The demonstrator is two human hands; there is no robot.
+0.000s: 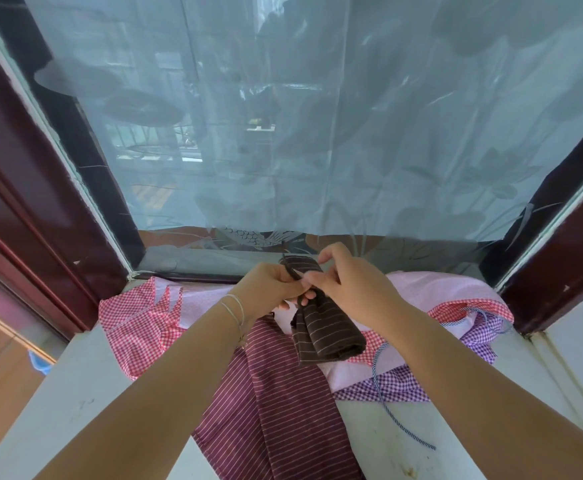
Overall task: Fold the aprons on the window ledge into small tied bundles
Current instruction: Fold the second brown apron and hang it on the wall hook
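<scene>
Matt striped brown cloth apron (324, 336), smooth pale ledge (75, 393), glossy filmed window glass (283, 133)

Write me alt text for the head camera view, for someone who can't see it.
Two bare hands, left hand and right hand, hold a folded brown striped apron above a window ledge, fingers pinching its strap. Beneath lie a maroon striped apron and pink, red-checked and purple-checked aprons, before a frosted window.

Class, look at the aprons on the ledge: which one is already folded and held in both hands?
The brown striped apron, gripped by the left hand and right hand; the others lie unfolded.
</scene>
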